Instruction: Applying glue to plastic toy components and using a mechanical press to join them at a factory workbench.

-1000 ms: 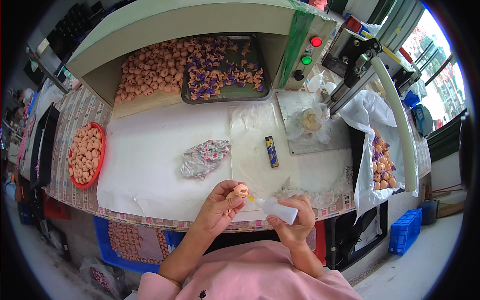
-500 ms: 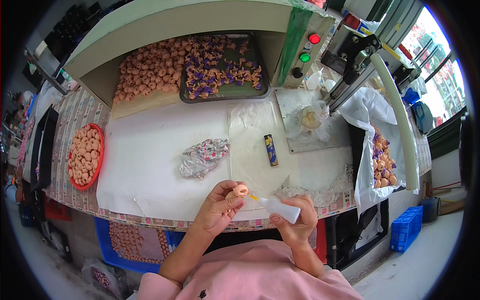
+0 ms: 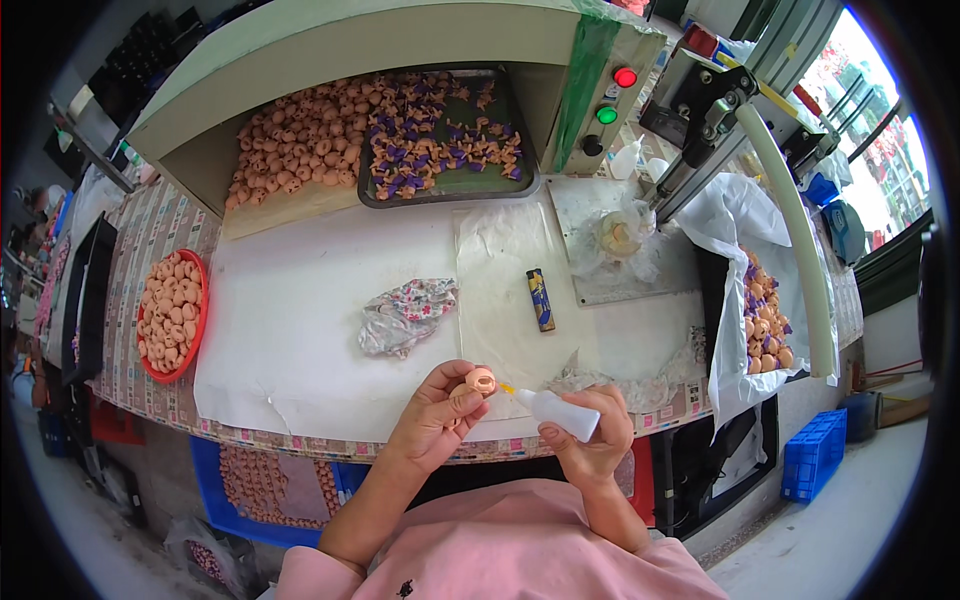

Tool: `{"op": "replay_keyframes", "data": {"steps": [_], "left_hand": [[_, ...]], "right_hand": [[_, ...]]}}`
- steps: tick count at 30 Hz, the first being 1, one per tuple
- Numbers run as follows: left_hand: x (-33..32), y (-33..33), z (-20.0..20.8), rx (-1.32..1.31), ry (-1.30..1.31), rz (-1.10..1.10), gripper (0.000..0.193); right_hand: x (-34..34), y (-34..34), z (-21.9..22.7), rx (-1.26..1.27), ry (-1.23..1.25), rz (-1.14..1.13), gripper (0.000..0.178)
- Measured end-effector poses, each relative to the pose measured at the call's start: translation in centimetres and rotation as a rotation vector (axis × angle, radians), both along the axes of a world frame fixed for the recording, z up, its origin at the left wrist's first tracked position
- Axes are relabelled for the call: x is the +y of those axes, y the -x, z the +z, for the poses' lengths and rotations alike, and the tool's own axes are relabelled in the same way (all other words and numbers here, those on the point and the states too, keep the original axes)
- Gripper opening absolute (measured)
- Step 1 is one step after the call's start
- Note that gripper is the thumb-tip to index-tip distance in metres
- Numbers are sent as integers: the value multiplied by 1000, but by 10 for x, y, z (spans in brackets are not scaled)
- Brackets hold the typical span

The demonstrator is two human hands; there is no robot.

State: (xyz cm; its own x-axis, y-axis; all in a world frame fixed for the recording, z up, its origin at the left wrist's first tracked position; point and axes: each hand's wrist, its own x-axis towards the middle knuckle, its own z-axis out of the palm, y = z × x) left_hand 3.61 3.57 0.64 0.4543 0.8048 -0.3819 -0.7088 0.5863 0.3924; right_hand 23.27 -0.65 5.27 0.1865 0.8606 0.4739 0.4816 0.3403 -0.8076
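My left hand (image 3: 438,415) pinches a small flesh-coloured doll head (image 3: 481,381) over the table's front edge, with a hollow opening facing right. More of the same plastic shows below my fingers, partly hidden. In my right hand (image 3: 596,440) is a white squeeze bottle (image 3: 562,413), tilted so that its thin yellow nozzle (image 3: 507,388) points left at the doll head. The nozzle tip is at or very near the opening; I cannot tell whether it touches. Beyond my hands lie a crumpled floral cloth (image 3: 408,316) and a dark blue and gold tube (image 3: 540,300).
At the back, doll heads (image 3: 300,140) pile beside a dark tray (image 3: 450,190) of small purple-dressed bodies. A red basket (image 3: 204,310) of heads stands left. On the right are a press (image 3: 690,150) with a metal plate (image 3: 640,290) and a lined box (image 3: 735,215) of assembled pieces.
The bottle's nozzle has shifted slightly up and left, closer to the doll head. My left hand stays nearly still, holding the same head.
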Motion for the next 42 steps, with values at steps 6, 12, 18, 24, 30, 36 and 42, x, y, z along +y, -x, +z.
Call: {"op": "replay_keyframes", "data": {"steps": [6, 12, 18, 24, 30, 36, 42], "left_hand": [[0, 4, 5, 9, 15, -15, 31], [-4, 14, 14, -35, 14, -53, 33], [-8, 31, 19, -112, -56, -20, 35], [-15, 54, 16, -99, -77, 27, 36], [-24, 60, 26, -112, -74, 15, 35], [-32, 62, 36, -158, -74, 50, 36], [-31, 73, 31, -169, -47, 62, 33]], "right_hand": [[9, 2, -4, -19, -36, -9, 36], [56, 26, -14, -108, 132, 78, 33], [89, 45, -15, -304, 115, 165, 28], [147, 43, 9, -383, -51, 187, 25], [277, 36, 5, -561, -197, -1, 36], [342, 50, -6, -912, 60, -157, 38], [294, 60, 23, -778, -9, 93, 18]]}}
